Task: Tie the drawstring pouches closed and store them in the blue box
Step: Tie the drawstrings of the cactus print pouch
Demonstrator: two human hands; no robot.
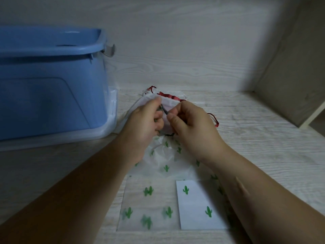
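Cord, pinched short by our left hand and right hand, may slip, leaving cactus pouch untied.

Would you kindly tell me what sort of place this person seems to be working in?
Probably a home corner, not a workshop: a pale wood-grain surface meeting a matching wall, a blue box for storage, and cactus-print pouches.

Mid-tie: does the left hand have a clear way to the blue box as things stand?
Likely yes: the blue box stands just left of the left hand with nothing between them. But that hand is pinching the drawstring of the cactus pouch, so it is busy.
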